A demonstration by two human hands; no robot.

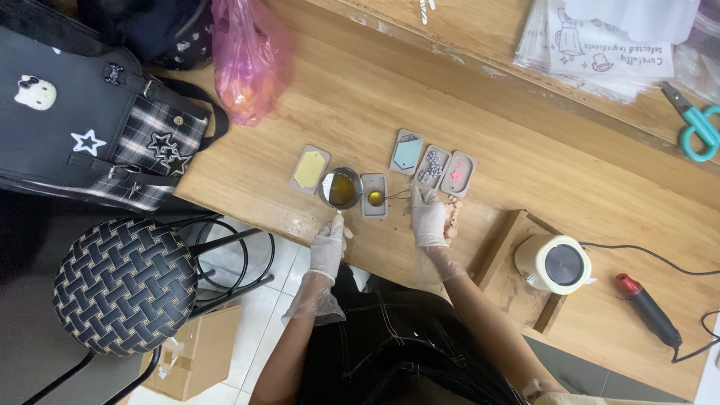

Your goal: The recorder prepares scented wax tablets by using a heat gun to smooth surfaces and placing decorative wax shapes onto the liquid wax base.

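**Hidden, cropped or too small to read**

The handle of the small metal pot (341, 187) disappears inside the left hand (328, 244), so the grip on it cannot be made out. Right of the pot, the right hand (430, 217) covers whatever it pinches; a thin wire near the grey mould (374, 195) is too fine to trace. Far right of the pot, the teal scissors (699, 126) and the black cable (701, 346) run off the frame edge. The black bag (82, 120) left of the pot is cropped too.
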